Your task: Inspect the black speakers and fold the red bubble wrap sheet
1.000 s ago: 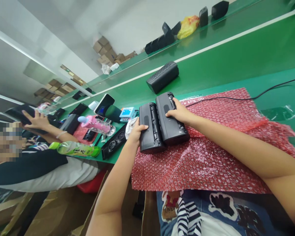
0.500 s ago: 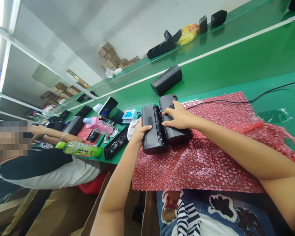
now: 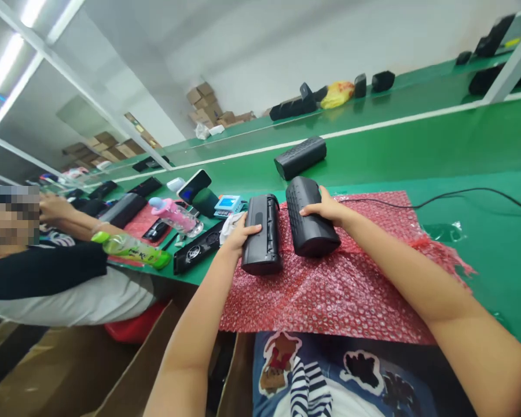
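Fingers of the left hand wrap one black speaker; right hand clasps another speaker, a narrow gap between them on red bubble wrap.

A factory assembly line: a long green conveyor belt runs from 3 o'clock toward 10 o'clock, dotted with black speaker housings. Stacked cardboard boxes sit at 11 o'clock, and a co-worker sits at 9 o'clock.

The co-worker's hand blurs among dark items, its grasp unclear.
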Demonstrator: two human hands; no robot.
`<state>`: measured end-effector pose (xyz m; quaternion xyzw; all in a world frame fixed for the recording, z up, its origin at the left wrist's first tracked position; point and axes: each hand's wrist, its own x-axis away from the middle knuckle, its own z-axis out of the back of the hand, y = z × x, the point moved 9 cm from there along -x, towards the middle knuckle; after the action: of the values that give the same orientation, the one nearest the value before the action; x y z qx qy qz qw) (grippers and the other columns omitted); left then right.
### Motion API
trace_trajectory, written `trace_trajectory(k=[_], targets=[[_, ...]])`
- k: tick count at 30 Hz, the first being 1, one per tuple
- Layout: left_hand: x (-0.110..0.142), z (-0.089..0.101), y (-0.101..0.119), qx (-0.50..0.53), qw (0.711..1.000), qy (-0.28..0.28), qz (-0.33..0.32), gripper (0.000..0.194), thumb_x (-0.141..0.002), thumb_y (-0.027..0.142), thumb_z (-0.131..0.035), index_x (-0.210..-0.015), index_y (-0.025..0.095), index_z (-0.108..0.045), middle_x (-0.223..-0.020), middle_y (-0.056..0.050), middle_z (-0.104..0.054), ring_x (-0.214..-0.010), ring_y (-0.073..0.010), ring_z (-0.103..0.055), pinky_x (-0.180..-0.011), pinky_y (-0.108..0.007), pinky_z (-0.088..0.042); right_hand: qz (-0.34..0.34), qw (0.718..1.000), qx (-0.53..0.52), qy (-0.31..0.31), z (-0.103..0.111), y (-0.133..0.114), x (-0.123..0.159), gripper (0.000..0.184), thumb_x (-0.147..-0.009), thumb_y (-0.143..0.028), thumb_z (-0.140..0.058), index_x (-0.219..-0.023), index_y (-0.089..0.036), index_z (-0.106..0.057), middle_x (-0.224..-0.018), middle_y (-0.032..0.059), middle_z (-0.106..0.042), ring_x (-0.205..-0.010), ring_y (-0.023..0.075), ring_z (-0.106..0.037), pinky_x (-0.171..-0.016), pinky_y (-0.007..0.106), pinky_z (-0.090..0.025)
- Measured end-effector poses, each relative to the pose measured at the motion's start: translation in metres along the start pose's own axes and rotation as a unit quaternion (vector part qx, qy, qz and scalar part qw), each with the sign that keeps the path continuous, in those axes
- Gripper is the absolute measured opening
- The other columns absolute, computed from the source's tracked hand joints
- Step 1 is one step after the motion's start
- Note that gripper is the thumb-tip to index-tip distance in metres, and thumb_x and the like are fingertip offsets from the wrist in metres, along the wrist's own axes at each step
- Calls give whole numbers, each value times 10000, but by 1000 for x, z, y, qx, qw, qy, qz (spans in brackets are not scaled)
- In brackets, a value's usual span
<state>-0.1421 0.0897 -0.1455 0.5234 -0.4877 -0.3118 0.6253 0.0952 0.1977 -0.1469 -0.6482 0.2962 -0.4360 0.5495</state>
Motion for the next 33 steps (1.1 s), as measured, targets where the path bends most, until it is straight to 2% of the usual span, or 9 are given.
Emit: trace_trajectory(k=[3,5,9,13,19,23,27,30,33], targets=[[12,-1,1,8,1000,27,11,1253,-419,144,-868,-1502,207,-243,-1134,-138,-635,-679,-204,-659,-589,-349,-572,4,1000,29,12,6,-2,15,1488,-462,-335,-849,-1541,-166,161,-1514,210,-313,-1150,336,-570,-871,450,-559],[24,-6,0,17,999,27,13,1287,-417,128,-875,-1518,209,-212,-1135,-144,-640,-680,-206,-662,-592,-348,-571,11,997,71,12,7,-4,30,1511,-454,-341,-858,-1538,-166,180,-1535,208,-278,-1189,343,-545,-903,455,-547],[50,-16,-7,41,999,4,14,1263,-421,131,-873,-1509,258,-245,-1094,-102,-661,-697,-201,-670,-626,-343,-577,1,993,115,11,8,-8,65,1483,-467,-315,-849,-1547,-188,160,-1562,186,-236,-1241,348,-508,-953,458,-522],[71,-21,-17,72,997,16,21,1247,-443,142,-859,-1511,261,-226,-1071,-90,-665,-687,-202,-675,-618,-338,-579,-17,990,140,10,10,-10,97,1473,-487,-293,-845,-1541,-245,183,-1521,177,-331,-1153,349,-576,-895,479,-549],[86,-35,-24,87,995,36,34,1195,-502,88,-829,-1511,265,-213,-1142,-124,-648,-699,-209,-679,-626,-356,-587,18,966,250,58,27,-20,115,1492,-476,-288,-868,-1546,-221,170,-1525,174,-322,-1266,364,-488,-1043,515,-450],[75,-51,-17,86,996,11,27,1166,-530,57,-814,-1513,249,-217,-1171,-152,-640,-757,-237,-691,-686,-399,-598,-10,974,211,77,38,-19,112,1474,-482,-261,-856,-1549,-232,161,-1534,181,-306,-1219,369,-527,-960,517,-514],[46,-69,2,88,996,-4,4,1142,-553,59,-807,-1514,231,-214,-1277,-182,-592,-807,-255,-696,-719,-428,-605,-35,980,173,92,49,-30,98,1469,-503,-237,-851,-1539,-241,189,-1509,191,-350,-1104,359,-601,-850,512,-568],[16,-82,23,87,996,23,-22,1192,-551,36,-809,-1526,251,-158,-1372,-176,-532,-904,-259,-692,-782,-412,-602,19,966,222,130,62,-56,75,1498,-482,-208,-879,-1543,-226,179,-1499,192,-362,-1206,363,-534,-957,507,-517],[-14,-99,35,85,996,22,-25,1195,-568,34,-802,-1526,277,-131,-1348,-153,-559,-942,-255,-691,-827,-405,-588,45,952,250,172,77,-73,49,1518,-461,-186,-893,-1544,-221,171,-1519,190,-329,-1276,368,-467,-1029,515,-458]])
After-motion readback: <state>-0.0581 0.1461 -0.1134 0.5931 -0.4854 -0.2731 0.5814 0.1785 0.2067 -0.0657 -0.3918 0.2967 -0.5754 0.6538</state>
